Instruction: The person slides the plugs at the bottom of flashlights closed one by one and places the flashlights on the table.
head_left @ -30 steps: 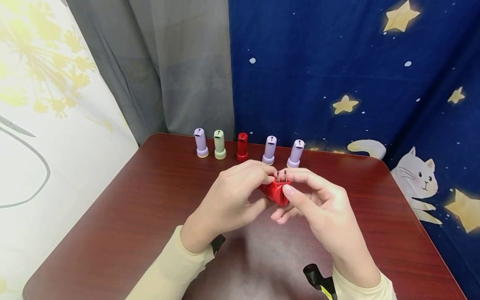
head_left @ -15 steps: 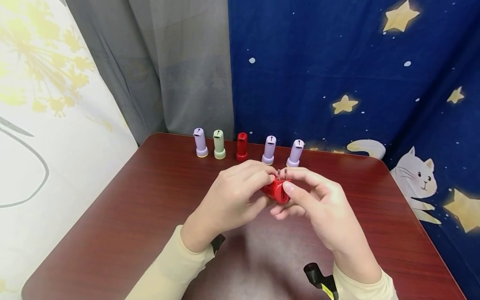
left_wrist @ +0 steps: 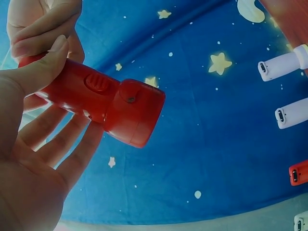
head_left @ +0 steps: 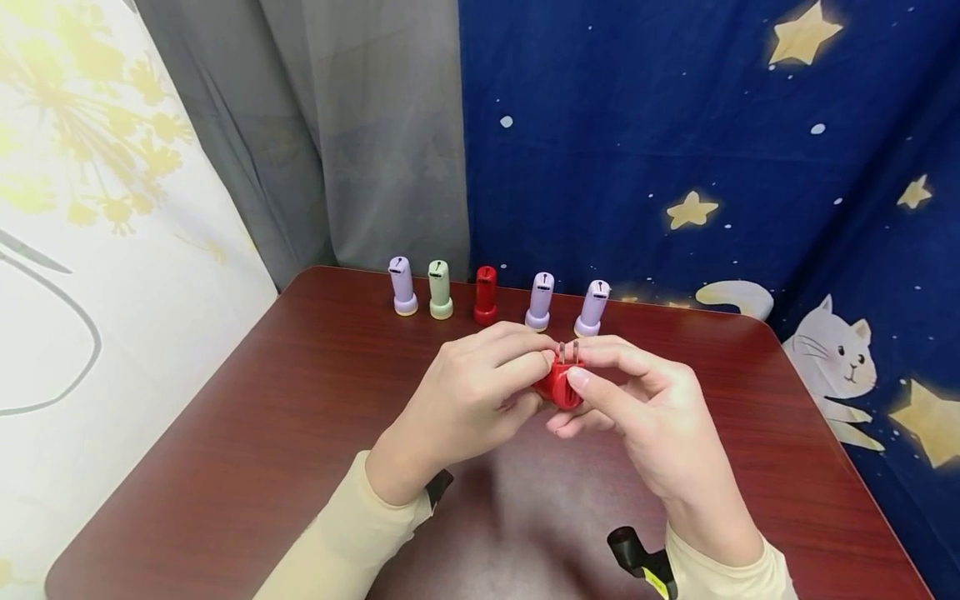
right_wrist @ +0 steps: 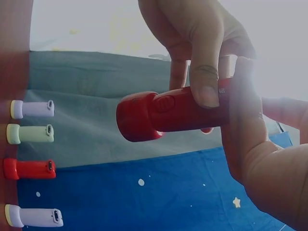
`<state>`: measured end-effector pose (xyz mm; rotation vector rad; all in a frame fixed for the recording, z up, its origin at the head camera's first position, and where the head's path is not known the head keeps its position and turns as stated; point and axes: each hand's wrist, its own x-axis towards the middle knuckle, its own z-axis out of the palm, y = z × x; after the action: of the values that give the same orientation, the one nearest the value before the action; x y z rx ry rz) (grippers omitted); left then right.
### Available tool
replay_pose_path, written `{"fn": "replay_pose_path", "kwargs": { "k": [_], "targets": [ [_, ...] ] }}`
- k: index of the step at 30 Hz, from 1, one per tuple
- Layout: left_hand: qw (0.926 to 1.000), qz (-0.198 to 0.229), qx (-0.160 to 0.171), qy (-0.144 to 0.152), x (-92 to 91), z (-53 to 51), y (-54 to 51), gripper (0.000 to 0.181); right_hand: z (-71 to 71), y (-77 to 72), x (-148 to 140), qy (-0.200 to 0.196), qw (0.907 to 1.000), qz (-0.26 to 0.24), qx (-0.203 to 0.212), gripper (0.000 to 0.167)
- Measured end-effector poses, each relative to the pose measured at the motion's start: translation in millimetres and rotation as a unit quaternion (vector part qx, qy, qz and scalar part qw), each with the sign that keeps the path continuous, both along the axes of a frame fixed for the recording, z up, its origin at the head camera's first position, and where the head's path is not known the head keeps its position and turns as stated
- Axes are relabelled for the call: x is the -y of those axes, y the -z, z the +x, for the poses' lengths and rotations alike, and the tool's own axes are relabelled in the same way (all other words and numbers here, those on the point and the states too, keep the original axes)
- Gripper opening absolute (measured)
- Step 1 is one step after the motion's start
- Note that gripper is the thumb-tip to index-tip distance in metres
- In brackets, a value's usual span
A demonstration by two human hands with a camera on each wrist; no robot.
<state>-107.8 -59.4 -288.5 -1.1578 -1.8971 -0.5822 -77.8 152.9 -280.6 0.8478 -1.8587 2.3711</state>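
A red flashlight (left_wrist: 79, 89) is held off the table between both hands, its wider head visible in the wrist views. Two metal prongs (head_left: 569, 352) stand up from its tail end in the head view. My left hand (head_left: 476, 387) grips the body, thumb on one side and fingers on the other. With thumb and fingers, my right hand (head_left: 645, 408) pinches the tail end beside the prongs. Fingers cover much of the body in the head view. A ribbed switch (left_wrist: 97, 82) shows on its side in the left wrist view.
Along the far edge of the brown table (head_left: 300, 433) several flashlights stand upright on their heads: a purple one (head_left: 402, 287), a green one (head_left: 440, 292), a red one (head_left: 486, 297) and two more purple ones. Behind hang grey curtains and a blue curtain (head_left: 585, 150).
Both hands keep their hold on the red flashlight. It shifts very slightly to the right in the head view, and its prongs stay raised.
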Motion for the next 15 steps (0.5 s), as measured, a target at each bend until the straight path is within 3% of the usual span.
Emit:
{"fn": "replay_pose_path", "kwargs": {
  "k": [8,15],
  "targets": [
    [1.0000,0.004,0.004,-0.001,0.9,1.4,-1.5,0.016,-0.9,3.6,-1.1,-0.038,0.9986,-0.036,-0.011,0.037],
    [0.9999,0.009,0.008,0.001,1.6,3.3,-4.6,0.016,0.7,2.5,1.1,-0.031,0.9988,-0.034,-0.016,0.038]
  ]
}}
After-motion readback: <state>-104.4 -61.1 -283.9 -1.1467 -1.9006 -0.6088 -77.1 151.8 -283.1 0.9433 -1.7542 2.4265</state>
